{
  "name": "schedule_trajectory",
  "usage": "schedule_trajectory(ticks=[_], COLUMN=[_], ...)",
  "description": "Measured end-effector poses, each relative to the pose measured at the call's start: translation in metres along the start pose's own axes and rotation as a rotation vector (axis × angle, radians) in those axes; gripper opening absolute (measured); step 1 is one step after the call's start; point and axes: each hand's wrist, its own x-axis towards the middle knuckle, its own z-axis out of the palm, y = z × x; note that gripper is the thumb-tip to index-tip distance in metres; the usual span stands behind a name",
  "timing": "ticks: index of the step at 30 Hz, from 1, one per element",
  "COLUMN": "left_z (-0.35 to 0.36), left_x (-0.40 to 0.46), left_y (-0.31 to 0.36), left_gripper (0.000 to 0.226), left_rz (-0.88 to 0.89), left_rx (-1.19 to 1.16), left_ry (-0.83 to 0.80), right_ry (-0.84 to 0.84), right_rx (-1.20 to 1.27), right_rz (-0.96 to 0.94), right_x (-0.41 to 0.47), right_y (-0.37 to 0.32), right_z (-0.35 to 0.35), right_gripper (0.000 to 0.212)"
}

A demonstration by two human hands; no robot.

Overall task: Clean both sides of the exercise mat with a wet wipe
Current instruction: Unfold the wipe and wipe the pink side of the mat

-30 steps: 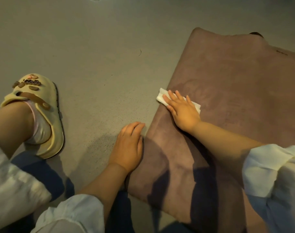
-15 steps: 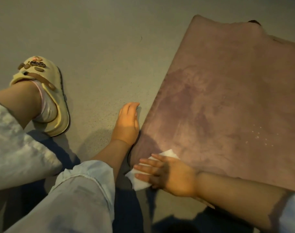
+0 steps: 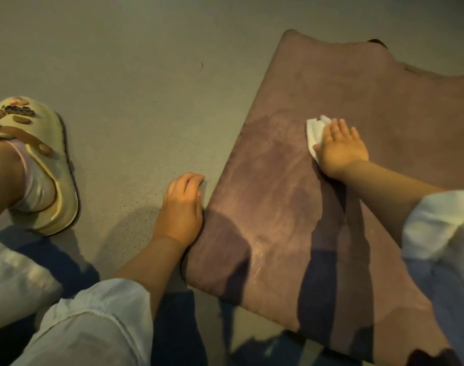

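Observation:
A mauve exercise mat (image 3: 344, 83) lies flat on the grey floor, filling the right half of the view, with darker damp streaks across its near left part. My right hand (image 3: 340, 149) lies flat on a crumpled white wet wipe (image 3: 314, 133) and presses it onto the mat with straight fingers. On the floor, my left hand (image 3: 182, 207) rests just beside the mat's left edge, its fingers slightly bent and holding nothing.
My left foot in a cream clog (image 3: 38, 159) with brown charms stands on the floor at the far left. Pale sleeves and trouser legs fill the bottom of the view. Bare grey floor (image 3: 146, 75) stretches behind and left of the mat.
My right hand has carried the wipe from the mat's near left corner up and to the right onto the mat's middle. My left hand stays beside the mat's edge.

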Motion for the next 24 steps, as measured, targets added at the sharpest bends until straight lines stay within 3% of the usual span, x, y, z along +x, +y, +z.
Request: schedule_trajectory(ticks=[2, 8, 11, 14, 17, 20, 24], left_z=[0.0, 0.0, -0.001, -0.003, -0.004, -0.002, 0.0], left_x=[0.0, -0.001, -0.002, 0.0, -0.001, -0.002, -0.002], left_y=[0.0, -0.001, 0.0, 0.002, 0.002, 0.002, 0.013], left_gripper=[0.045, 0.042, 0.049, 0.049, 0.042, 0.031, 0.027], left_rz=[-0.006, 0.001, -0.023, -0.051, -0.047, -0.077, -0.114], left_rx=[0.009, 0.012, 0.001, 0.003, 0.007, -0.035, -0.147], left_ry=[-0.009, -0.023, -0.066, -0.102, -0.099, -0.055, 0.021], right_ry=[-0.04, -0.043, 0.013, 0.11, 0.188, 0.29, 0.345], right_rx=[0.015, 0.131, 0.189, 0.164, 0.286, 0.6, 0.571], right_rz=[0.055, -0.298, -0.49, -0.598, -0.561, -0.467, -0.208], right_x=[0.001, -0.066, -0.118, -0.167, -0.198, -0.199, -0.179], right_y=[-0.003, -0.061, -0.08, -0.098, -0.111, -0.113, -0.098], right_z=[-0.001, 0.028, 0.038, 0.056, 0.061, 0.043, 0.028], right_gripper=[0.062, 0.062, 0.069, 0.058, 0.05, 0.034, 0.024])
